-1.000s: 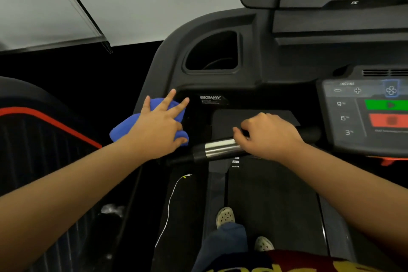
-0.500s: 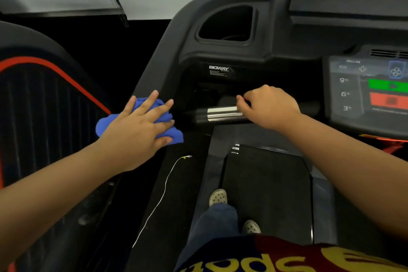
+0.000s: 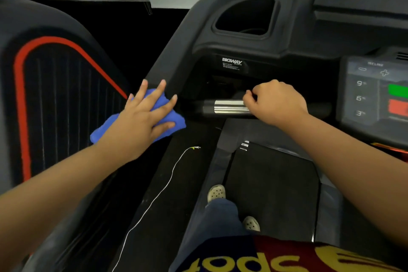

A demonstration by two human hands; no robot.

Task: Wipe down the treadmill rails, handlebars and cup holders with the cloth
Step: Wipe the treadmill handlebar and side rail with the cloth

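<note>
A blue cloth (image 3: 103, 131) lies on the dark left rail (image 3: 170, 62) of the treadmill, at its lower end. My left hand (image 3: 141, 119) presses flat on the cloth with fingers spread. My right hand (image 3: 273, 101) is closed around the horizontal handlebar (image 3: 225, 107), beside its chrome sensor section. Above the rail sits the empty left cup holder (image 3: 245, 17), sunk into the console.
The control panel (image 3: 373, 90) with green and red buttons is at the right. The black belt (image 3: 271, 192) runs below, my feet on it. A neighbouring machine with a red stripe (image 3: 21, 106) stands to the left. A thin white cord (image 3: 163, 190) lies beside the belt.
My left hand has slid the cloth down the left rail toward me. My right hand has stayed on the handlebar. The view has tilted down and left.
</note>
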